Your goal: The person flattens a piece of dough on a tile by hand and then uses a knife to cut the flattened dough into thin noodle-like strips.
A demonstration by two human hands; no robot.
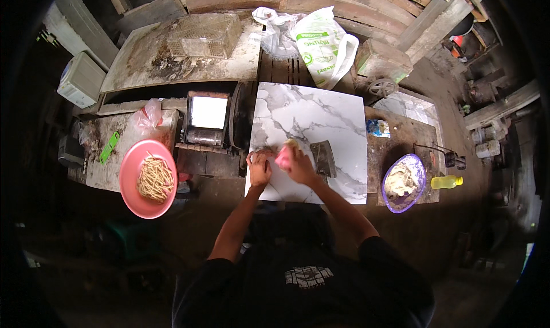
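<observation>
On a white marble-patterned board (306, 113), my left hand (259, 169) rests near the left edge, fingers slightly bent and apart with nothing visible in them. My right hand (298, 166) grips a pink object (283, 157) with a pale tan top, too small to identify, just right of my left hand. A dark, flat rectangular piece (324, 160) lies beside my right hand. A pink basin (147, 203) of thin pale dough sticks (154, 176) stands at left; a purple bowl (392, 203) holding pale dough (402, 179) stands at right.
A roller machine (200, 136) adjoins the board's left. A green tool (109, 147) and plastic bag (146, 115) lie farther left. Sacks (318, 41) and a wire cage (203, 36) sit behind. A blue packet (377, 128) and yellow bottle (446, 182) are at right.
</observation>
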